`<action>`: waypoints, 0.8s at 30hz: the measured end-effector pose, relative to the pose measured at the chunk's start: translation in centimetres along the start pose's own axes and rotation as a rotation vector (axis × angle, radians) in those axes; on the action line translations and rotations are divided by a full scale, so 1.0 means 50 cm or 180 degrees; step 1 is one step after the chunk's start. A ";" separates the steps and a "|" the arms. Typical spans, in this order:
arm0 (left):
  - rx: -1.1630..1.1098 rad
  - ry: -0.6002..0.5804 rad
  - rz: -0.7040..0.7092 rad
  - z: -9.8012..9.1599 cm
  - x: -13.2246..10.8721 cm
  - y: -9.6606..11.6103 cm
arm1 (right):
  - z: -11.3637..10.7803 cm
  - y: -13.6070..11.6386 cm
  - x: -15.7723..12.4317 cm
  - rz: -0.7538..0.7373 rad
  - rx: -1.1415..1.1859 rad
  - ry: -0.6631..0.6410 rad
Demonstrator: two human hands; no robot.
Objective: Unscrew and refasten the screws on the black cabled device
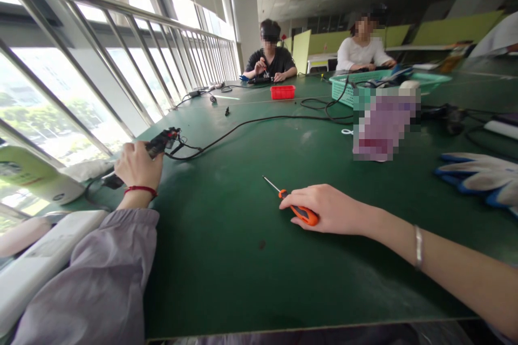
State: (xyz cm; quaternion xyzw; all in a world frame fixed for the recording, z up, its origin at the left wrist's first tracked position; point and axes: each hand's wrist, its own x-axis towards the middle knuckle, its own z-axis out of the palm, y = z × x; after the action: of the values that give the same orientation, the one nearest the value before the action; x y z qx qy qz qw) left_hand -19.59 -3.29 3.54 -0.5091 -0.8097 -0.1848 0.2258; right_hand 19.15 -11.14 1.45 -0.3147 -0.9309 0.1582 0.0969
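At the left, my left hand (140, 164) is wrapped round a black device (162, 143) whose far end shows small exposed parts and wires. A black cable (238, 125) runs from that end across the green table (218, 259). Right of the middle, my right hand (324, 207) is closed on a screwdriver (304, 215) with an orange and grey handle. The screwdriver's thin metal shaft points to the far left, low over or on the tabletop; whether it touches cannot be told.
A red tray (283, 92) and green basket (342, 90) stand further back. Gloves (481, 175) and a blurred purple item (382, 129) lie right. A green bottle (36, 175) and white power strip (44, 259) are left, beside the railing. Two people sit across the table.
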 end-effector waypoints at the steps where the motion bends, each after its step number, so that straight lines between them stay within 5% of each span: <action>1: -0.0015 0.0086 0.0018 -0.002 0.000 -0.001 | 0.000 0.000 0.000 0.0003 -0.0005 -0.0001; 12: 0.0045 -0.0171 0.0190 0.006 -0.007 0.002 | 0.000 -0.001 -0.001 0.0005 -0.0015 0.0006; 20: -0.0114 0.0511 0.0311 0.009 -0.007 0.009 | 0.000 -0.004 -0.001 -0.0028 -0.0002 0.0034; 24: -0.0271 0.0833 0.0689 0.008 -0.012 0.036 | 0.009 -0.003 0.001 -0.0038 -0.0010 0.0382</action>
State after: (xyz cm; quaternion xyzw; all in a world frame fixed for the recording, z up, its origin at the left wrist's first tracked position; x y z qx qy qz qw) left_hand -17.78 -2.79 2.99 -0.5740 -0.7053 -0.2581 0.3261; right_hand 18.90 -11.34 1.10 -0.3182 -0.9255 0.1369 0.1530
